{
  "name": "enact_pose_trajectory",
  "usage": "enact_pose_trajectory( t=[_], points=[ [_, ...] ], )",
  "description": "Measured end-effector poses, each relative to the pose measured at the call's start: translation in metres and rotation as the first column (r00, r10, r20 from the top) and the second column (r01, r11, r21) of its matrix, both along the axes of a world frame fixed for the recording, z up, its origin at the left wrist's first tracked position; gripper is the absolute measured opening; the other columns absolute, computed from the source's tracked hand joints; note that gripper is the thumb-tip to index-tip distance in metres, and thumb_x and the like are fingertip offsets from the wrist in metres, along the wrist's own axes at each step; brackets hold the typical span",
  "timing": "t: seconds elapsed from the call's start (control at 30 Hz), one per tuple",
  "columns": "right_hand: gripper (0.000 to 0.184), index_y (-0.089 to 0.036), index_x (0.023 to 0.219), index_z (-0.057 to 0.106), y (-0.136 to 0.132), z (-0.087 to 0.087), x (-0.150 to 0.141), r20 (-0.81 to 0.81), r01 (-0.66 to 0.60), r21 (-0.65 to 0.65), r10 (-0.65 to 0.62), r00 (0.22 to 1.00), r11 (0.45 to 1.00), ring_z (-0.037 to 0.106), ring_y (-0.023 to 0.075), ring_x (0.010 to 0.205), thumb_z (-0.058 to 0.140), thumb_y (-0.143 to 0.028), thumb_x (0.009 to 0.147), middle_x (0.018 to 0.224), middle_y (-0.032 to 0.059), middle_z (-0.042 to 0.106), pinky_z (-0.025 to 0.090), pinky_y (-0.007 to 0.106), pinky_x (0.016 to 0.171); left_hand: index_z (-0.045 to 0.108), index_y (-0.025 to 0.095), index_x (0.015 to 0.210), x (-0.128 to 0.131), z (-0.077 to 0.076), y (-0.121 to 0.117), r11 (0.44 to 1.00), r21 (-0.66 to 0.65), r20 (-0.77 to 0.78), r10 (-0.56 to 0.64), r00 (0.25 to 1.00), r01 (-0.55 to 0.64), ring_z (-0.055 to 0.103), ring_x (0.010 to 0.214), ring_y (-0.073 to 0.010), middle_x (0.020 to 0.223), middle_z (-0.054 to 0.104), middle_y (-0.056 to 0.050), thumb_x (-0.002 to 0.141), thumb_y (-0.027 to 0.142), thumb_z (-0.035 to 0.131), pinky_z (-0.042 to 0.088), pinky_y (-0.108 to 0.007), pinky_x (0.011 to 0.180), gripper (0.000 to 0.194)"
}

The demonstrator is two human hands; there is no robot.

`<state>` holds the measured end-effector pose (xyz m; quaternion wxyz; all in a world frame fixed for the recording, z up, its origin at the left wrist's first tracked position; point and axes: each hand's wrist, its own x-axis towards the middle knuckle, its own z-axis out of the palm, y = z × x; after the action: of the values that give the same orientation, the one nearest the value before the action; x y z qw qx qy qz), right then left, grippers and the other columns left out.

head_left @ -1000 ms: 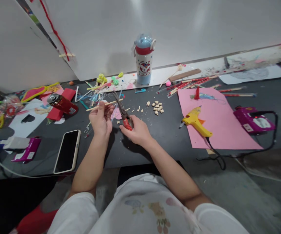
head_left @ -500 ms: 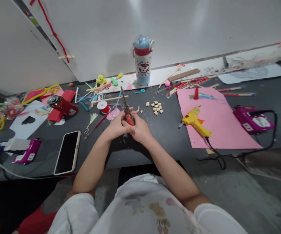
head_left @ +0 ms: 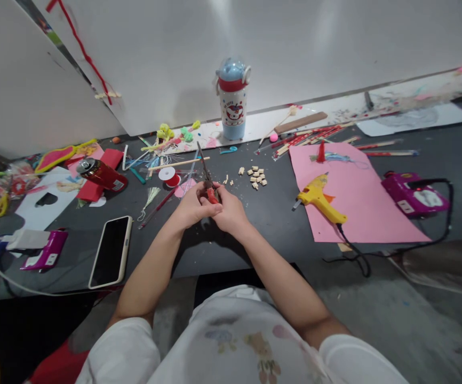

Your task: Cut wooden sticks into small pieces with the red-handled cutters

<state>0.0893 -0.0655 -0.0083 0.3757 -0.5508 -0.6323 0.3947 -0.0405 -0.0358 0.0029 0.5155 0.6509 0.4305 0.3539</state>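
Note:
Both hands meet over the dark table, closed round a pair of red-handled scissors (head_left: 206, 169) whose blades point away from me and up. My left hand (head_left: 192, 207) wraps the handle side from the left, its thumb reaching across to the right. My right hand (head_left: 230, 209) closes on the red handles from the other side. Fingers cover most of the handles, so I cannot tell if something small is held there too. Just beyond the hands lie a few tiny wooden bits (head_left: 226, 180) and a small pile of short cut wooden pieces (head_left: 257, 176).
A red thread spool (head_left: 169, 177) and thin sticks lie left of the hands. Further left are a phone (head_left: 111, 253) and a red can (head_left: 102, 175). A bottle (head_left: 233, 104) stands behind. At right, a yellow glue gun (head_left: 321, 198) rests on pink paper (head_left: 369, 213).
Hardly anything differs. The view has shifted very slightly, and both hands keep their hold on the scissors in nearly the same place.

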Motion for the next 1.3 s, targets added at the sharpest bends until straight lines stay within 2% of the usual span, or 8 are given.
enact_pose_trajectory(
  t=[0.33, 0.53, 0.63, 0.7, 0.83, 0.93, 1.13, 1.3],
  points=[
    [0.050, -0.022, 0.124, 0.050, 0.001, -0.003, -0.001, 0.015, 0.002, 0.008, -0.002, 1.000, 1.000, 0.065, 0.0253, 0.095, 0.053, -0.048, 0.082, 0.105, 0.0081, 0.068, 0.049, 0.038, 0.083, 0.062, 0.017, 0.101, 0.000, -0.001, 0.001, 1.000, 0.010, 0.018, 0.006, 1.000, -0.006, 0.061, 0.075, -0.0168, 0.085, 0.066, -0.004, 0.051, 0.039, 0.078, 0.050, -0.030, 0.071, 0.057],
    [0.048, -0.022, 0.116, 0.053, 0.004, -0.003, 0.001, -0.009, -0.002, -0.032, 0.002, 1.000, 0.999, 0.064, 0.0259, 0.095, 0.052, -0.055, 0.080, 0.103, 0.0086, 0.067, 0.047, 0.039, 0.082, 0.062, 0.016, 0.103, 0.004, -0.005, -0.002, 0.997, 0.020, 0.028, 0.070, 0.997, -0.070, 0.064, 0.087, -0.0205, 0.095, 0.068, -0.008, 0.055, 0.044, 0.076, 0.050, -0.034, 0.080, 0.058],
    [0.044, -0.021, 0.107, 0.055, 0.004, -0.004, 0.002, -0.002, -0.003, -0.038, 0.003, 1.000, 0.999, 0.063, 0.0246, 0.088, 0.050, -0.056, 0.080, 0.097, 0.0079, 0.067, 0.047, 0.037, 0.076, 0.062, 0.016, 0.108, 0.005, -0.007, -0.002, 0.996, 0.013, 0.097, 0.081, 0.992, -0.083, 0.064, 0.098, -0.0233, 0.107, 0.067, -0.012, 0.059, 0.050, 0.075, 0.050, -0.036, 0.087, 0.061],
    [0.041, -0.020, 0.099, 0.055, 0.003, -0.004, 0.001, 0.010, -0.008, -0.031, 0.008, 1.000, 0.999, 0.062, 0.0227, 0.082, 0.051, -0.055, 0.078, 0.091, 0.0061, 0.066, 0.045, 0.035, 0.072, 0.061, 0.018, 0.109, 0.003, -0.006, 0.001, 0.991, 0.011, 0.209, 0.130, 0.969, -0.136, 0.064, 0.101, -0.0228, 0.112, 0.066, -0.012, 0.065, 0.053, 0.071, 0.052, -0.034, 0.086, 0.057],
    [0.037, -0.020, 0.087, 0.051, -0.002, 0.000, -0.001, 0.022, -0.042, -0.008, 0.042, 0.999, 0.999, 0.056, 0.0180, 0.071, 0.053, -0.056, 0.076, 0.082, 0.0018, 0.062, 0.040, 0.029, 0.064, 0.064, 0.021, 0.105, -0.005, 0.002, 0.009, 0.915, 0.066, 0.436, 0.333, 0.836, -0.399, 0.067, 0.095, -0.0183, 0.107, 0.069, -0.009, 0.074, 0.047, 0.068, 0.055, -0.029, 0.081, 0.040],
    [0.037, -0.020, 0.085, 0.050, -0.004, 0.003, -0.002, 0.018, -0.091, 0.003, 0.091, 0.996, 0.996, 0.053, 0.0157, 0.069, 0.053, -0.056, 0.075, 0.080, 0.0004, 0.059, 0.037, 0.027, 0.063, 0.067, 0.021, 0.099, -0.010, 0.009, 0.011, 0.834, 0.131, 0.533, 0.396, 0.747, -0.535, 0.069, 0.089, -0.0159, 0.098, 0.071, -0.005, 0.074, 0.040, 0.070, 0.056, -0.027, 0.079, 0.031],
    [0.038, -0.019, 0.095, 0.050, -0.007, 0.003, 0.000, -0.045, -0.222, 0.067, 0.225, 0.973, 0.973, 0.053, 0.0153, 0.074, 0.055, -0.051, 0.076, 0.085, 0.0014, 0.057, 0.040, 0.028, 0.068, 0.068, 0.017, 0.077, -0.009, 0.015, 0.006, 0.707, 0.157, 0.619, 0.474, 0.627, -0.689, 0.069, 0.070, -0.0117, 0.079, 0.072, -0.002, 0.072, 0.040, 0.072, 0.057, -0.021, 0.065, 0.023],
    [0.041, -0.016, 0.101, 0.048, -0.007, 0.001, -0.002, -0.006, -0.264, 0.170, 0.269, 0.963, 0.949, 0.054, 0.0190, 0.082, 0.057, -0.046, 0.076, 0.090, 0.0053, 0.057, 0.044, 0.032, 0.074, 0.068, 0.017, 0.071, -0.008, 0.016, 0.005, 0.664, 0.133, 0.666, 0.490, 0.562, -0.736, 0.067, 0.063, -0.0076, 0.073, 0.070, 0.000, 0.069, 0.043, 0.073, 0.054, -0.015, 0.059, 0.026]
  ],
)
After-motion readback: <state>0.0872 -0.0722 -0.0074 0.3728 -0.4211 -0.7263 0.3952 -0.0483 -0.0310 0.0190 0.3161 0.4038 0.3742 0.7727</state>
